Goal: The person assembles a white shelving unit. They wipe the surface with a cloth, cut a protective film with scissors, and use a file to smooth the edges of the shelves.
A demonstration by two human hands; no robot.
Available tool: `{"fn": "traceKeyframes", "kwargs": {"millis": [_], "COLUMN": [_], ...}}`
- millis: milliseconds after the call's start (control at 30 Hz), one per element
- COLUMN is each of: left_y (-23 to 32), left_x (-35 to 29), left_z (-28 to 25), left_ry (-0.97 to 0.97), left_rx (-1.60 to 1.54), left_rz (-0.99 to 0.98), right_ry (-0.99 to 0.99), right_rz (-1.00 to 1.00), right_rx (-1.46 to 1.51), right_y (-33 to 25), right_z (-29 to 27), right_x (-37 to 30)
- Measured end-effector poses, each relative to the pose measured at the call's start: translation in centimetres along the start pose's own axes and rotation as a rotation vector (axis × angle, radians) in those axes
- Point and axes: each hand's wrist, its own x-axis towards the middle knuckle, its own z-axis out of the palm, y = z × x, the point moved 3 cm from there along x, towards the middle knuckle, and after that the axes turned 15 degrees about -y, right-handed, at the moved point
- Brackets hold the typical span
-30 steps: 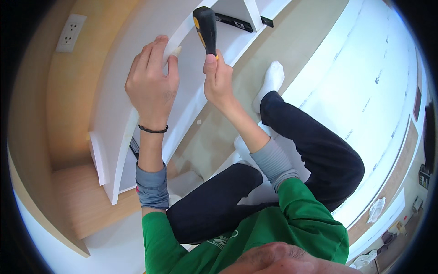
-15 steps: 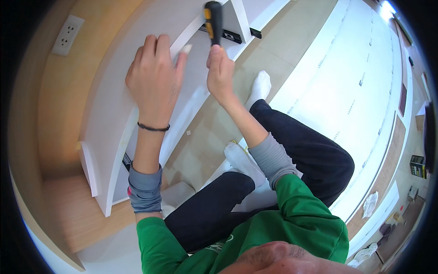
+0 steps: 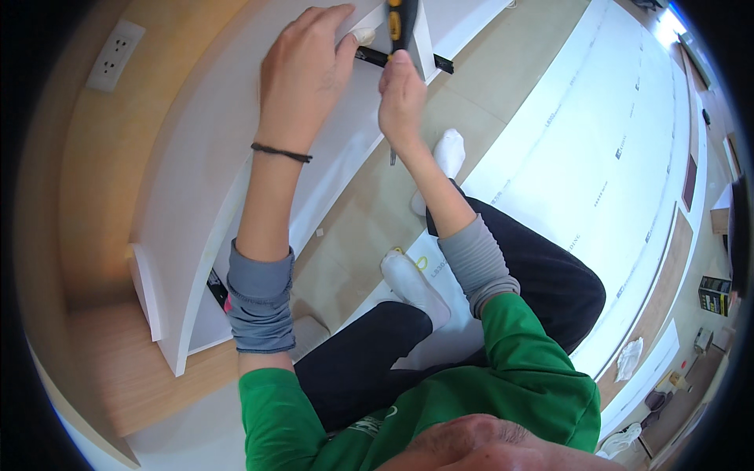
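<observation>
At the white cabinet's (image 3: 196, 165) far end, the right hand (image 3: 403, 94) is clamped round a black-and-yellow screwdriver (image 3: 402, 20), handle uppermost, perhaps to leave its butt free; the left hand (image 3: 306, 67) lies over the cabinet's edge, probably for steadiness, thumb apart; whether it grips the small pale piece (image 3: 364, 36) there, I cannot tell; beyond lies a black rail (image 3: 372, 57).

The picture's top edge cuts off the handle end of the screwdriver (image 3: 403, 25), and the right hand (image 3: 402, 102) hides part of its shaft. The left hand's (image 3: 305, 78) palm is out of sight, and the pale bit (image 3: 364, 36) by its thumb is too small to identify.
</observation>
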Motion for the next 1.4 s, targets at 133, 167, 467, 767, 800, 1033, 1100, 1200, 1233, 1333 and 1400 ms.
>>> {"fn": "traceKeyframes", "kwargs": {"millis": [133, 167, 467, 767, 800, 1033, 1100, 1200, 1233, 1333, 1400], "left_y": [0.4, 0.5, 0.8, 1.2, 1.2, 1.3, 1.4, 1.4, 1.3, 1.1, 1.1], "left_x": [0.2, 0.2, 0.6, 0.8, 0.7, 0.5, 0.6, 0.5, 0.5, 0.6, 0.5], "left_z": [0.8, 0.6, 0.9, 0.7, 0.7, 0.7, 0.7, 0.6, 0.7, 0.9, 0.8], "left_ry": [-0.003, -0.003, 0.064, 0.062, 0.058, 0.065, 0.042, 0.095, 0.087, 0.060, 0.047], "left_rx": [-0.062, -0.048, -0.109, -0.066, -0.071, -0.089, -0.107, -0.106, -0.106, -0.099, -0.095], "left_rz": [0.017, 0.022, -0.012, 0.008, 0.012, -0.001, -0.037, -0.012, -0.013, -0.020, -0.035], "right_ry": [0.022, 0.012, 0.018, 0.009, 0.000, 0.089, 0.084, 0.038, 0.041, 0.041, 0.025], "right_rz": [0.014, 0.021, 0.063, 0.068, 0.067, 0.185, 0.166, 0.079, 0.110, 0.195, 0.234], "right_rx": [-0.030, -0.087, 0.035, -0.031, -0.002, -0.122, -0.011, -0.038, -0.035, -0.021, -0.015], "right_y": [0.3, 0.3, 0.9, 3.2, 3.2, 3.0, 3.3, 4.4, 4.8, 6.0, 6.8], "right_z": [-0.9, -1.1, -2.9, -5.9, -5.7, -7.9, -8.7, -9.0, -9.4, -10.7, -12.1], "right_x": [1.4, 1.6, 4.3, 7.7, 7.9, 10.2, 11.1, 11.7, 11.8, 12.4, 13.4]}}
